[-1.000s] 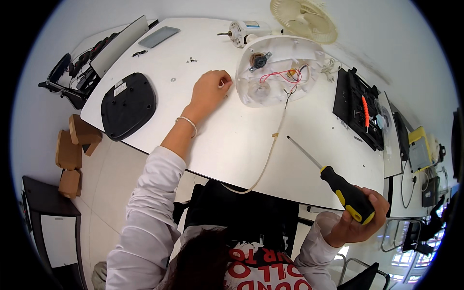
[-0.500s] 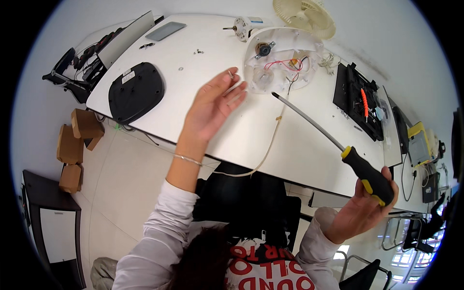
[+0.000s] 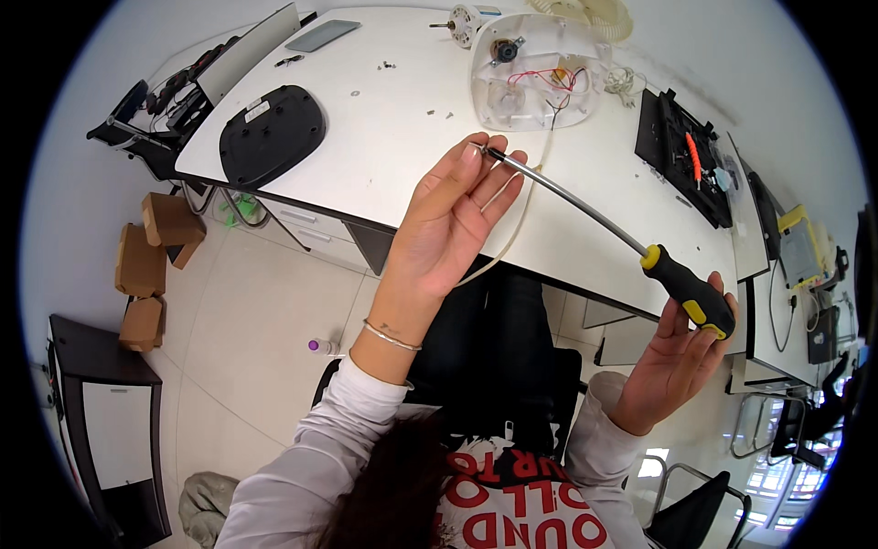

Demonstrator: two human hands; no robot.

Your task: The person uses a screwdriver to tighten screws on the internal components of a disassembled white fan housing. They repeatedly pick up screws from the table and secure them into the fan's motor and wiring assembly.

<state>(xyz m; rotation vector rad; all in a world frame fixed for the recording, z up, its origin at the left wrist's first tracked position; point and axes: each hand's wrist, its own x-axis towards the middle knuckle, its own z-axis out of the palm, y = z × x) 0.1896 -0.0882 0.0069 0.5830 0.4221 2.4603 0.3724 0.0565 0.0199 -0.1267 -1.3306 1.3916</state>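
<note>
My right hand [image 3: 679, 361] is closed round the black and yellow handle of a long screwdriver [image 3: 585, 213]. The shaft slants up and left to my left hand [image 3: 455, 206]. There, thumb and forefinger pinch a small metal screw [image 3: 482, 148] at the dark screwdriver tip; whether the tip sits in its head I cannot tell. Just beyond my left fingers lies an upturned white fan base housing [image 3: 494, 105], with red wires [image 3: 540, 77] and a round dark part [image 3: 505, 50] inside. Two small screws [image 3: 439, 113] lie on the table left of the housing.
On the white table [image 3: 384, 156] are a black oval base plate [image 3: 274, 137], a motor [image 3: 466, 26], a grey tray [image 3: 322, 36] and a black toolbox [image 3: 681, 156] at the right. A cream cable [image 3: 503, 252] runs off the near edge. Cardboard boxes [image 3: 142, 261] stand on the floor at left.
The screwdriver tip and my left hand have come together; before, they were apart. My left hand moved right, and the view shifted so the table's things sit higher.
</note>
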